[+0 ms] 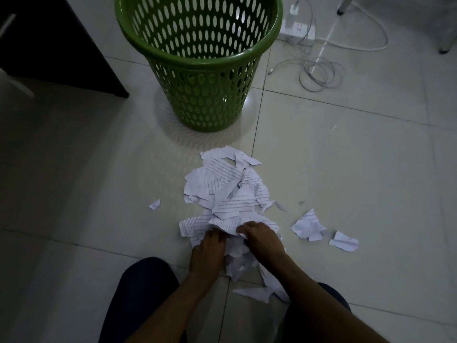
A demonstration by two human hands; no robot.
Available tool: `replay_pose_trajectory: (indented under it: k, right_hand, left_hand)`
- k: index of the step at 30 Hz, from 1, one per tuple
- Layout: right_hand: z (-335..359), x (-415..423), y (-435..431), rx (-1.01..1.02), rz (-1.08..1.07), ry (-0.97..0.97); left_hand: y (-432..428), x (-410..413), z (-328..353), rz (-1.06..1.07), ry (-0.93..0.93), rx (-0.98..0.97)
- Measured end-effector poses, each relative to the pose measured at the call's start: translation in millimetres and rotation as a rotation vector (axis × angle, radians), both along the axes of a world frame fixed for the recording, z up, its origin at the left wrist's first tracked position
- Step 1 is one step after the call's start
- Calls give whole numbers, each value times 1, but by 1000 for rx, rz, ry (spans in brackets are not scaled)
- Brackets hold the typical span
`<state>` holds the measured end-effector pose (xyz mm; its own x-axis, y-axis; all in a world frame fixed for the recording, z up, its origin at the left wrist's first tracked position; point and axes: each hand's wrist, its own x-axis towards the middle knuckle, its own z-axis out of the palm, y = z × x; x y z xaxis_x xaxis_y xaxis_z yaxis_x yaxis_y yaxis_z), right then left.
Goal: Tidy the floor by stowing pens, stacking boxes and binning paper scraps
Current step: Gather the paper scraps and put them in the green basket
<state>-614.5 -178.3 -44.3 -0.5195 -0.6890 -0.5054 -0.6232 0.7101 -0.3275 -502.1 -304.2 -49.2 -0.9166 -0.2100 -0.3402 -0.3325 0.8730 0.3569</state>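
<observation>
— Where did the paper scraps (230, 189) lie?

— In a loose heap on the pale tiled floor (346, 157), in front of the person's knees. The heap was on the near side of the green basket (197, 61), apart from it. The basket stood upright, its slotted wall letting light through.

— And what were the hands doing?

— Both were at the near edge of the heap. The left hand (209, 251) had its fingers curled down into the crumpled paper, with the tips hidden by it. The right hand (259, 240) lay just beside it, fingers bent over a bunched piece. Each was grasping scraps, and the two hands nearly touched.

— Were any bits off on their own?

— Yes. A printed piece (308, 226) and a plain piece (343, 241) lay to the right of the heap. One small scrap (155, 204) lay to its left. A pointed strip (257, 292) lay between the knees, beside the right forearm.

— What else was around?

— A dark cabinet (49, 45) stood at the far left. Beyond the basket to the right, a white power strip (298, 30) sat on the floor with white cables (319, 70) looped near it. A metal leg (341, 6) showed at the far right corner. The person wore dark trousers (146, 298).
</observation>
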Motion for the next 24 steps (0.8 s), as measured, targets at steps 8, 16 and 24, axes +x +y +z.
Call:
replay_pose_trajectory:
  k: [8,16,24]
  right_hand:
    - [7,-6,13,31,-59,-21]
    - [29,0,8,-10,-71,-1]
    - [71,10,-3,-65,-21,50]
  left_hand:
    - [-2,6,4,-77,60,-6]
    - [-12,9,26,-63,122,-20]
    - [-18,4,75,-66,318,-48]
